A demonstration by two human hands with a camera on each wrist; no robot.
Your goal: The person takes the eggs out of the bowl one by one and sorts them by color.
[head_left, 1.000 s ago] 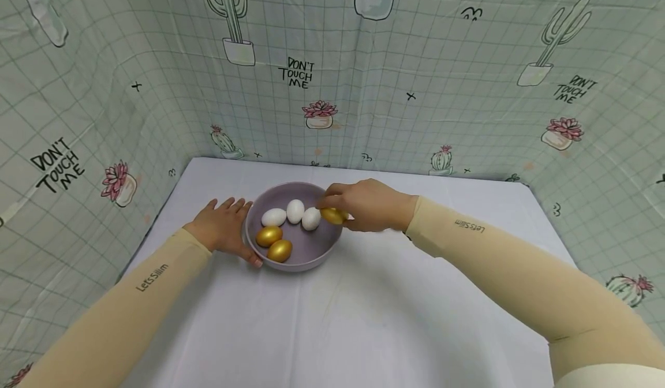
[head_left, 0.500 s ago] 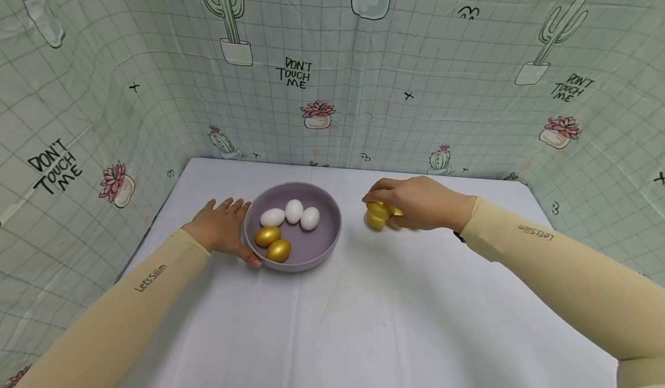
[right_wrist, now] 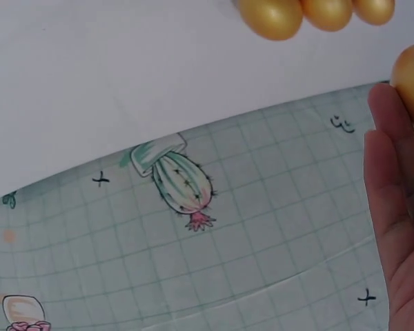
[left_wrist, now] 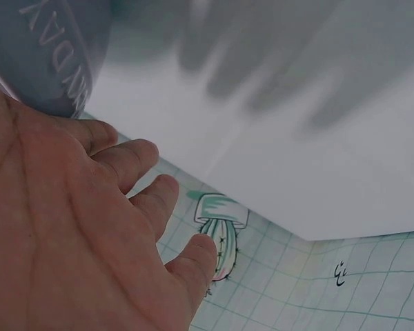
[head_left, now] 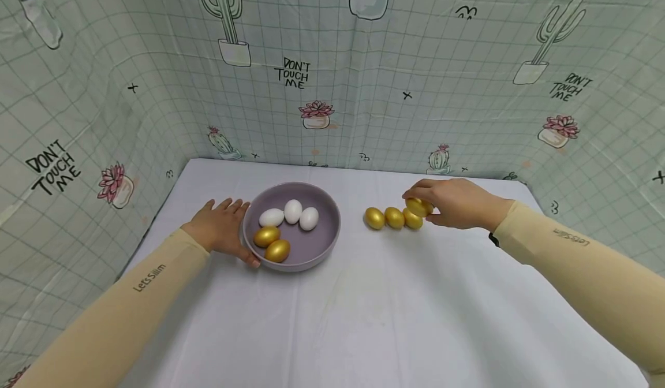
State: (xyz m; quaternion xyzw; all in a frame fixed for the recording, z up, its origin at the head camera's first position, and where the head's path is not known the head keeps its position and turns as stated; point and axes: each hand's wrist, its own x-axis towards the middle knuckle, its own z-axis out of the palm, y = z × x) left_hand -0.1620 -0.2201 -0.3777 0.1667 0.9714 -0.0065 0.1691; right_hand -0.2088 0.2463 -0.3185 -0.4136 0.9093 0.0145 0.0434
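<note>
A purple-grey bowl (head_left: 317, 249) stands left of centre on the table. Inside it lie three white eggs (head_left: 293, 211) and two gold eggs (head_left: 277, 250). My left hand (head_left: 223, 226) touches the bowl's left side, thumb at the front and fingers straight; in the left wrist view its fingers reach past the bowl's lettered wall (left_wrist: 55, 55). To the right, my right hand (head_left: 457, 202) pinches a gold egg (head_left: 419, 206) just above the right end of a row of three gold eggs (head_left: 394, 218). The right wrist view shows that held egg (right_wrist: 412, 89) partly cut off.
A white cloth (head_left: 332, 330) covers the table. Behind and at the sides hangs a grid-patterned curtain (head_left: 353, 88) with cactus drawings, meeting the table's back edge.
My right hand has moved right from the bowl's rim, past the row of gold eggs to its right end, still holding the gold egg. The left hand stays at the bowl.
</note>
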